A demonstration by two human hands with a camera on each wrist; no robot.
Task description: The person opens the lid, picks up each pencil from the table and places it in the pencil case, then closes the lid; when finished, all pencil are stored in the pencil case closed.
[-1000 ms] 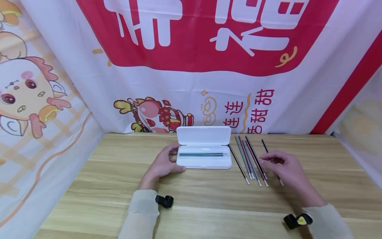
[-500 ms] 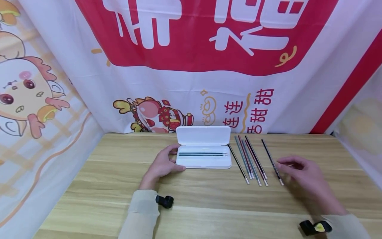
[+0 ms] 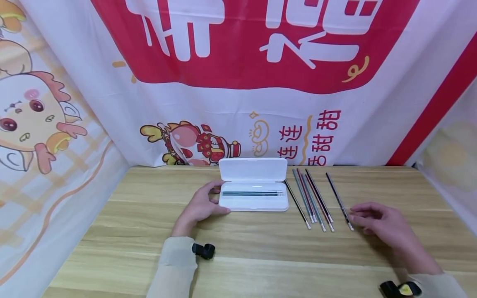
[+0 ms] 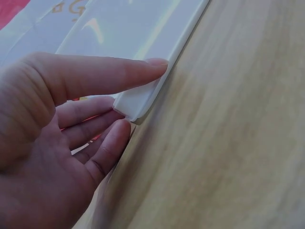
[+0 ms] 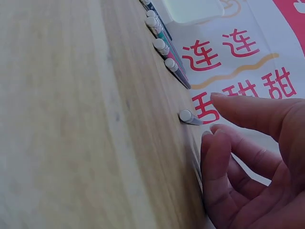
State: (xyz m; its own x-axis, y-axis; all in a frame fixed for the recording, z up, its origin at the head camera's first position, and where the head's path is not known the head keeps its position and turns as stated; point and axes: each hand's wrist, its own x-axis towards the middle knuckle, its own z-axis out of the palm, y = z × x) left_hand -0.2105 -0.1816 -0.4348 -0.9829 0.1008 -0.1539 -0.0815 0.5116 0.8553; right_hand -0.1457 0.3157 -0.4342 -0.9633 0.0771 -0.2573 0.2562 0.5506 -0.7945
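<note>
Over on the wood-grain surface (image 3: 261, 265) there's a white pencil case (image 3: 253, 203), lid (image 3: 253, 170) flipped up at the back, near the cloth backdrop (image 3: 231, 101). Two teal pencils (image 3: 249, 194) lie lengthwise inside, one next to the other, eraser ends to the right. The left hand (image 3: 201, 203) has hold of the case's left end, thumb on the front edge, fingers round the side.

Just right of the case a black pencil (image 3: 296, 203) lies at a slant, then comes a loose bunch of pencils (image 3: 319, 198) in teal, dark red and black, eraser ends all facing the near side. A bit further right one dark pencil (image 3: 339, 201) lies by itself. The right hand (image 3: 380, 221) is down next to its eraser end, fingers curved with only a narrow gap to the thumb, and it isn't gripping anything that I can see. Can't tell if the fingertips actually touch that pencil, tbh. Light sleeves (image 3: 174, 265) on both arms, plus a little black camera (image 3: 203, 251) at each wrist.
</note>
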